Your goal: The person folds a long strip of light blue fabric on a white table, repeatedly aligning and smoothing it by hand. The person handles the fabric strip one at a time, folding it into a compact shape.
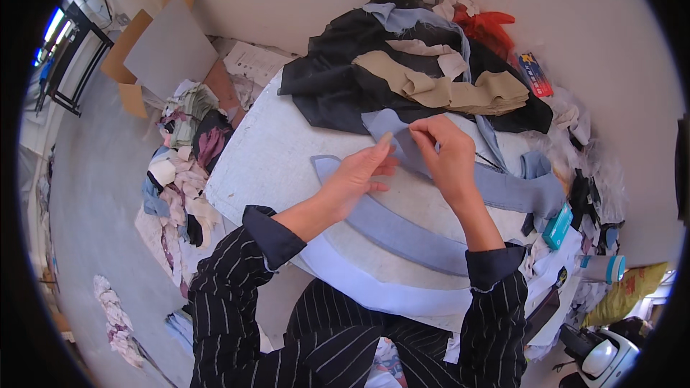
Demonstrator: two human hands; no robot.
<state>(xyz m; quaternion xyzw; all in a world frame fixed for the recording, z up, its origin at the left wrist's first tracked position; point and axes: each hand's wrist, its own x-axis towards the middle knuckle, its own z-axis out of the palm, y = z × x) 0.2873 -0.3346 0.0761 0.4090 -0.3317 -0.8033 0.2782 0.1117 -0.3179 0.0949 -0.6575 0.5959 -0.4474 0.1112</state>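
Observation:
My left hand point(357, 178) is held over the table with its thumb raised and its fingers loosely apart, holding nothing that I can see. Close by on its right, my right hand point(447, 152) has thumb and forefinger pinched together; whatever lies between them is too small to make out. Under and behind the hands lies a long blue-grey strip of cloth point(514, 192), running toward the right edge. A curved blue-grey cloth piece point(406, 238) with a darker edge lies nearer to me, partly below my left hand. Along the near edge curves a white strip point(374, 289).
The pale table point(253, 147) carries black cloth point(330, 75) and stacked tan pieces point(481, 93) at the back. A small teal box point(558, 226) sits at the right, by a white cup-like container point(602, 269). Fabric scraps point(188, 201) and an opened carton point(172, 50) are at the left.

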